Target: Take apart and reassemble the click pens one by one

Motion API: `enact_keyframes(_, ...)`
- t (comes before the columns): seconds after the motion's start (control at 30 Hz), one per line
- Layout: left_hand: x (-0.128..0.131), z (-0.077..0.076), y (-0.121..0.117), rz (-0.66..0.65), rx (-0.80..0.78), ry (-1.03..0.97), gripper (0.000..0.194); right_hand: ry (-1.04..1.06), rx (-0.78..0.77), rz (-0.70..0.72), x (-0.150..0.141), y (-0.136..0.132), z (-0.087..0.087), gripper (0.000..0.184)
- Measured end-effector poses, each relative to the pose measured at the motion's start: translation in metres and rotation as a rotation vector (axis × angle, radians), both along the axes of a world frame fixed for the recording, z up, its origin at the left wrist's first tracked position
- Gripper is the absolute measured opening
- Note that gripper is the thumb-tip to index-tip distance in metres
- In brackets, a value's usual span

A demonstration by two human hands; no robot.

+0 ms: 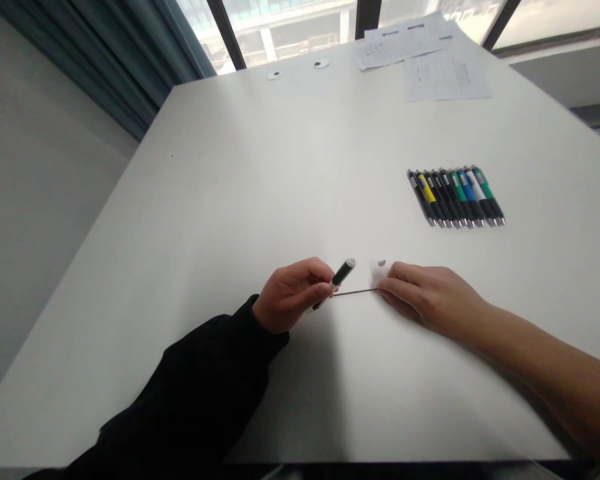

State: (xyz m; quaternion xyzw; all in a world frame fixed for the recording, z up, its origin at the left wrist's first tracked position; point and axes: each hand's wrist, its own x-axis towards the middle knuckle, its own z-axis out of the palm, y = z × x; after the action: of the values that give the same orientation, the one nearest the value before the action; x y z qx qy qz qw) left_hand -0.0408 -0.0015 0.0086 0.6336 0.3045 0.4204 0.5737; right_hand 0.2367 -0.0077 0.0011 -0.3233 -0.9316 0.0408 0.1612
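My left hand (296, 293), in a black sleeve, is closed around a slim black-and-white marker (343, 272). The marker is tilted, its light end up and its dark lower end down near the white table (205, 220). To the right, the fingers of my right hand (427, 290) are closed on a small whitish piece (379, 272), perhaps tissue or paper, with a dark spot on it. A thin dark line (355, 293) runs between the two hands; whether it is drawn or a thread I cannot tell.
A row of several click pens (455, 198), with black, yellow, green, blue and white parts, lies beyond my right hand. Written papers (447, 73) lie at the far right. Two white ovals with dark marks (321, 64) are by the window. A curtain (140, 53) hangs at left.
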Motion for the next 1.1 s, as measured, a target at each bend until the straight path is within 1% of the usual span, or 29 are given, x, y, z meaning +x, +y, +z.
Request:
enact_keyframes(0.07,-0.001,-0.005,0.0,0.006,-0.186,-0.131,0.031,0.0,0.0,0.004,-0.002,0.0,0.001,0.023)
enact_keyframes(0.13,-0.001,-0.008,0.001,0.016,-0.311,-0.245,0.034,0.065,-0.041,-0.007,-0.001,0.001,0.002,0.018)
enact_keyframes(0.2,-0.001,-0.008,0.001,0.016,-0.391,-0.323,0.035,0.18,-0.123,-0.045,0.003,0.002,0.005,0.01)
enact_keyframes(0.3,-0.001,-0.003,0.001,-0.01,-0.478,-0.343,0.034,0.331,-0.287,-0.151,0.011,0.004,0.01,0.004)
enact_keyframes(0.4,-0.001,0.0,0.0,-0.054,-0.526,-0.32,0.037,0.474,-0.446,-0.275,0.015,0.004,0.014,0.005)
enact_keyframes(0.53,-0.001,-0.002,-0.002,-0.202,-0.579,-0.331,0.039,0.741,-0.634,-0.347,0.016,0.005,0.017,0.005)
enact_keyframes(0.63,-0.001,-0.004,-0.003,-0.341,-0.624,-0.308,0.034,0.902,-0.821,-0.349,0.018,0.007,0.016,0.006)
enact_keyframes(0.7,0.0,-0.003,-0.005,-0.419,-0.653,-0.26,0.032,1.051,-0.94,-0.312,0.021,0.009,0.015,0.006)
enact_keyframes(0.77,0.0,-0.001,-0.006,-0.467,-0.692,-0.219,0.03,1.184,-1.029,-0.27,0.023,0.01,0.016,0.006)
enact_keyframes(0.83,0.0,0.0,-0.008,-0.512,-0.725,-0.191,0.03,1.255,-1.09,-0.249,0.024,0.011,0.019,0.007)
enact_keyframes(0.93,0.0,0.0,-0.009,-0.568,-0.76,-0.151,0.032,1.308,-1.133,-0.24,0.022,0.01,0.023,0.01)
enact_keyframes(1.0,-0.001,0.0,-0.008,-0.59,-0.773,-0.138,0.032,1.325,-1.135,-0.264,0.02,0.009,0.025,0.01)
enact_keyframes(1.1,-0.002,0.0,-0.007,-0.614,-0.776,-0.135,0.033,1.347,-1.128,-0.347,0.018,0.008,0.025,0.009)
